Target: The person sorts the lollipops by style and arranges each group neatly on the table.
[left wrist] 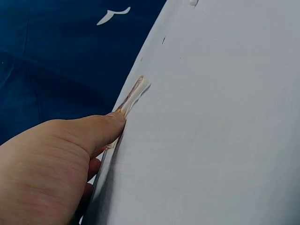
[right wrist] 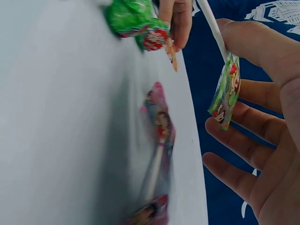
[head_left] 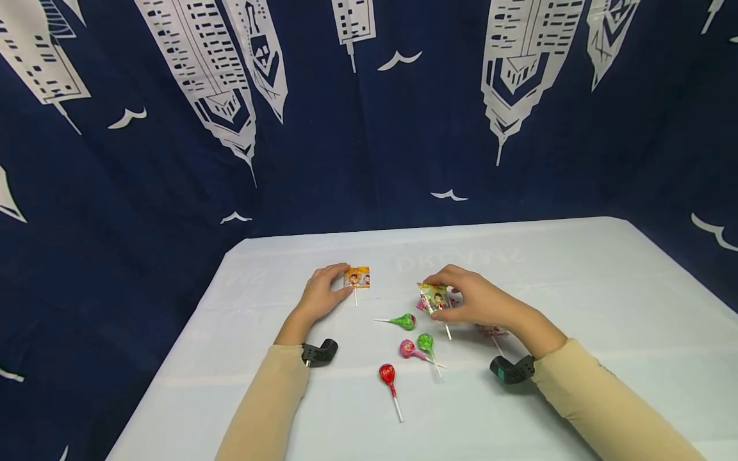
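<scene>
At the table's left-centre my left hand (head_left: 320, 294) pinches a lollipop in a flat orange wrapper (head_left: 359, 278) between thumb and fingers, its white stick pointing toward me. In the left wrist view that orange wrapper (left wrist: 136, 96) shows edge-on past the thumb. My right hand (head_left: 475, 298) pinches a lollipop in a flat green wrapper (head_left: 432, 297), held above the table in the right wrist view. Under this hand lies a pink-wrapped lollipop (right wrist: 161, 122), mostly hidden from the head view. Another lollipop in a pinkish wrapper (head_left: 492, 331) is partly covered by the right wrist.
Between the hands lies a round green lollipop (head_left: 406, 321). Nearer to me, a second green lollipop (head_left: 425, 343) crosses sticks with a round pink lollipop (head_left: 407, 348). A red lollipop (head_left: 387, 373) lies closest on the white table (head_left: 230, 410). A dark blue curtain (head_left: 346, 166) hangs behind.
</scene>
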Tool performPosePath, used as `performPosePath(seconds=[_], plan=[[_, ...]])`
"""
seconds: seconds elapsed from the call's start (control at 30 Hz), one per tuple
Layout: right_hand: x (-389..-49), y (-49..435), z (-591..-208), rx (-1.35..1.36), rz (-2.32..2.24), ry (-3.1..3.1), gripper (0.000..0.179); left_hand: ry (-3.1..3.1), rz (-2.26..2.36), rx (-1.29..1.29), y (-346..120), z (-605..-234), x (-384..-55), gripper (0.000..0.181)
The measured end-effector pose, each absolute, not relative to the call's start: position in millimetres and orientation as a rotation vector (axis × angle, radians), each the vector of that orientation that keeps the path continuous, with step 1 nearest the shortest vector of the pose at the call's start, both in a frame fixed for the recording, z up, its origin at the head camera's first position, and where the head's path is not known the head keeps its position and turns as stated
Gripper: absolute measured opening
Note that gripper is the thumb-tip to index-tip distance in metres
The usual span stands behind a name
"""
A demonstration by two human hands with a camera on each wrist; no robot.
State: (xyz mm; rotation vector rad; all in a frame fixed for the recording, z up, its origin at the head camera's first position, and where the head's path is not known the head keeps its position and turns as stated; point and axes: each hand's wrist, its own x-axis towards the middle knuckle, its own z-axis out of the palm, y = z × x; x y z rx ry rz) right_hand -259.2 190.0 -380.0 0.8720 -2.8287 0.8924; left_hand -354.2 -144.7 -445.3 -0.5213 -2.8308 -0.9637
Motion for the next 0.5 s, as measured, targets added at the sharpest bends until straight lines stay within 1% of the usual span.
performPosePath(seconds=[0.2,0.5], plan=[[-278.4,181.1,-368.1,0.82,0.876,-2.841,0.058,-2.827,-0.966,-0.524,-144.4,-443.2,-355.4,0.052],[-298.2,154.1,-363.7,0.799,0.802,-2.904,0.06,-2.838,-0.969,-0.512,-146.5,-444.5,-355.6,0.051]])
